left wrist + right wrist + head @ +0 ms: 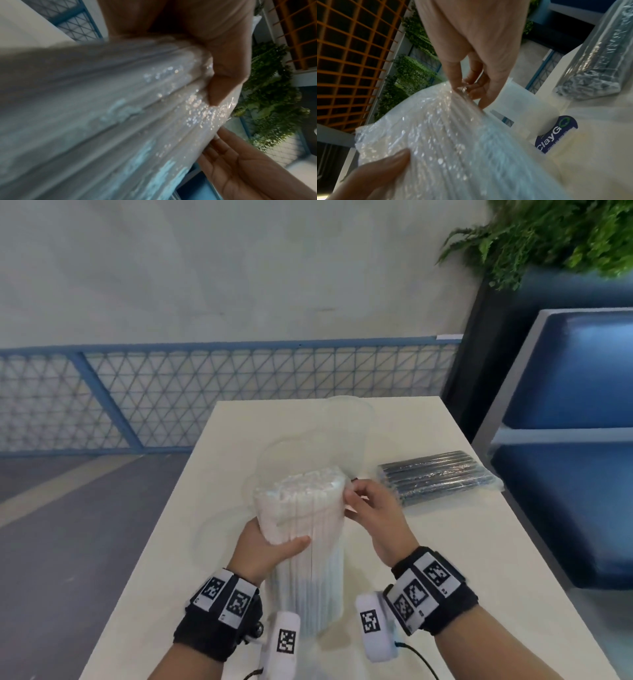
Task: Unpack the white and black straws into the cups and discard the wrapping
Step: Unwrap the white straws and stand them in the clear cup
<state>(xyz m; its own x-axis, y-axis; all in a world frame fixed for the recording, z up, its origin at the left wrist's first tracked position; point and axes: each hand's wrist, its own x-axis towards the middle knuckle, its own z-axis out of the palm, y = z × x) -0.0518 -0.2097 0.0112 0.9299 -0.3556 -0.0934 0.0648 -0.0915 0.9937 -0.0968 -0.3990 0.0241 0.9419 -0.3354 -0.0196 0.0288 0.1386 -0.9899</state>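
A pack of white straws (306,529) in clear plastic wrapping stands upright above the table, its foot near my wrists. My left hand (270,546) grips the pack around its middle, thumb across the front. My right hand (363,501) pinches the wrapping (462,89) at the pack's upper right corner. The left wrist view shows the wrapped white straws (120,108) close up under my left thumb (221,86). A wrapped pack of black straws (438,475) lies flat on the table to the right. Clear plastic cups (346,426) stand behind the white pack, faint and blurred.
The white table (462,542) runs from me to a far edge. A blue bench (582,440) stands to the right, with a dark planter and green plant (548,234) behind it. A blue "ClayGo" sign (556,134) stands on the table. A blue mesh fence (137,395) lies beyond.
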